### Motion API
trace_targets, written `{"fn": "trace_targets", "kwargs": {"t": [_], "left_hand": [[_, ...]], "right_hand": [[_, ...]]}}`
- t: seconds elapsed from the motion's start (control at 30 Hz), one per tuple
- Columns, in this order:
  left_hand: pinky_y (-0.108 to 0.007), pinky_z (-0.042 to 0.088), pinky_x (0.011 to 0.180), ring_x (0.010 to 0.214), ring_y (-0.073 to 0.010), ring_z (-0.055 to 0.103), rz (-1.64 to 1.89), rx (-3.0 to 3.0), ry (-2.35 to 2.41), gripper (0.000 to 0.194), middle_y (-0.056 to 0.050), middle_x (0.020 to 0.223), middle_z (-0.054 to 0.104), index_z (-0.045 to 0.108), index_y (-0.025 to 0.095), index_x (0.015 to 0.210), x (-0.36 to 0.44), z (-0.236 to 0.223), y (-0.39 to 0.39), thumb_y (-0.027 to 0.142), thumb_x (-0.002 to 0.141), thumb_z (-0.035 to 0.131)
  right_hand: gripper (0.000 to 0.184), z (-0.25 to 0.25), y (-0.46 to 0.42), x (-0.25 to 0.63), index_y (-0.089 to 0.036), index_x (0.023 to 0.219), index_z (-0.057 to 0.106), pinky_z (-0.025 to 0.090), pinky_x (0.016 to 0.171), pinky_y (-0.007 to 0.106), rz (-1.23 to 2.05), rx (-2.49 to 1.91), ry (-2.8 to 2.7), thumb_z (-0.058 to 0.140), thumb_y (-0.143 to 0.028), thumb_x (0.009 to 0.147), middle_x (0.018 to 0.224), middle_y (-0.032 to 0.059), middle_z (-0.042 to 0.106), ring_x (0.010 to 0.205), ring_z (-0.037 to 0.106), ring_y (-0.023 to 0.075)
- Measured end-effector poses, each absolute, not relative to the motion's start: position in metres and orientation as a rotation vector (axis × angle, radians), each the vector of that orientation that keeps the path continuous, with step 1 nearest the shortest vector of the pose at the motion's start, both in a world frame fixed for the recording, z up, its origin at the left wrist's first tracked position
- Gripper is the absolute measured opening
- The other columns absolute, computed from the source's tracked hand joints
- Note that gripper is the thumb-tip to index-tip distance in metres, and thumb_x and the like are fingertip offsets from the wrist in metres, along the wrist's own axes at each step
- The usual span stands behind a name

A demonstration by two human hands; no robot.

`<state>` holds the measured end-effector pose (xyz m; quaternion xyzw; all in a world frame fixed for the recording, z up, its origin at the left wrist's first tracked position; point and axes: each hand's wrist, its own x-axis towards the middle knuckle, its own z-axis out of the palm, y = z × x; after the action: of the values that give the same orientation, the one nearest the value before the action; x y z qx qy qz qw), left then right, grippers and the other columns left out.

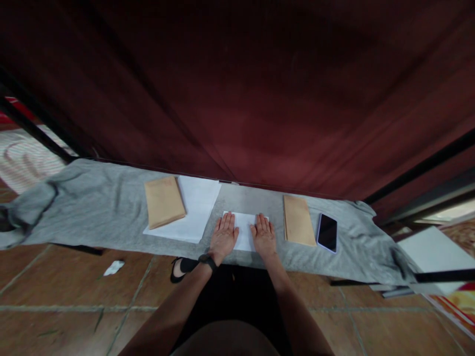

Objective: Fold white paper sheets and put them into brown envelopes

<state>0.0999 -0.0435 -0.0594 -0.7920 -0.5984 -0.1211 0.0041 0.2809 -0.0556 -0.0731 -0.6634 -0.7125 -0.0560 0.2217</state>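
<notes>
A folded white sheet of paper (pixel 244 228) lies on a grey cloth (pixel 92 207) that covers a narrow table. My left hand (pixel 223 235) rests flat on the sheet's left part, fingers stretched out and together. My right hand (pixel 263 234) lies flat on its right part in the same way. Neither hand holds anything. A dark band sits on my left wrist.
A brown envelope (pixel 164 200) lies on a stack of white sheets (pixel 196 207) at the left. At the right are another brown envelope (pixel 298 220) and a dark phone (pixel 327 232). A dark red curtain (pixel 237 89) hangs behind. A paper scrap (pixel 113 267) lies on the tiled floor.
</notes>
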Motion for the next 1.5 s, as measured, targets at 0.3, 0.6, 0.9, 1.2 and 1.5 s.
{"fn": "trace_targets", "kwargs": {"t": [0.3, 0.6, 0.9, 1.2, 1.5], "left_hand": [[-0.044, 0.016, 0.126, 0.153, -0.0249, 0.023, -0.337, -2.450, -1.969, 0.061, -0.016, 0.161, 0.033, 0.034, 0.004, 0.155, 0.103, -0.054, -0.047, 0.034, 0.101, 0.032], [-0.046, 0.022, 0.124, 0.150, -0.0296, 0.031, -0.492, -2.387, -1.971, 0.062, -0.019, 0.159, 0.037, 0.040, 0.001, 0.151, 0.091, -0.056, -0.063, 0.036, 0.100, 0.034], [-0.049, 0.026, 0.123, 0.149, -0.0314, 0.033, -0.595, -2.419, -1.973, 0.059, -0.021, 0.156, 0.040, 0.045, 0.002, 0.148, 0.088, -0.052, -0.062, 0.036, 0.101, 0.035], [-0.053, 0.031, 0.121, 0.152, -0.0284, 0.028, -0.874, -2.849, -1.615, 0.079, -0.016, 0.163, 0.032, 0.023, 0.018, 0.159, 0.124, -0.014, -0.103, 0.050, 0.095, 0.056], [-0.041, 0.040, 0.117, 0.138, -0.0241, 0.051, -2.116, -2.455, -2.309, 0.047, -0.013, 0.144, 0.059, 0.055, 0.016, 0.140, 0.146, 0.040, -0.103, 0.042, 0.104, 0.038]], "right_hand": [[0.056, -0.070, -0.071, 0.297, -0.005, 0.150, 0.044, 0.032, 0.115, 0.047, -0.227, -1.956, -1.916, 0.033, -0.038, 0.105, 0.150, 0.0209, 0.050, 0.140, 0.046, 0.0300], [0.043, -0.048, -0.097, 0.308, -0.009, 0.133, 0.060, 0.044, 0.099, 0.042, -0.081, -2.205, -1.759, 0.049, -0.033, 0.099, 0.127, 0.0213, 0.065, 0.118, 0.060, 0.0327], [0.023, -0.036, -0.090, 0.311, -0.015, 0.102, 0.067, 0.047, 0.074, 0.032, 0.554, -2.033, -1.297, 0.059, -0.029, 0.086, 0.084, 0.0091, 0.070, 0.079, 0.066, 0.0229], [0.034, 0.001, -0.093, 0.306, -0.019, 0.089, 0.067, 0.048, 0.063, 0.027, 0.797, -1.571, -1.205, 0.055, -0.050, 0.085, 0.075, 0.0010, 0.067, 0.067, 0.059, 0.0165], [0.049, 0.050, -0.102, 0.286, -0.023, 0.117, 0.068, 0.051, 0.094, 0.032, 0.947, -1.340, -1.047, 0.051, -0.060, 0.091, 0.122, 0.0073, 0.070, 0.111, 0.063, 0.0214]]}}
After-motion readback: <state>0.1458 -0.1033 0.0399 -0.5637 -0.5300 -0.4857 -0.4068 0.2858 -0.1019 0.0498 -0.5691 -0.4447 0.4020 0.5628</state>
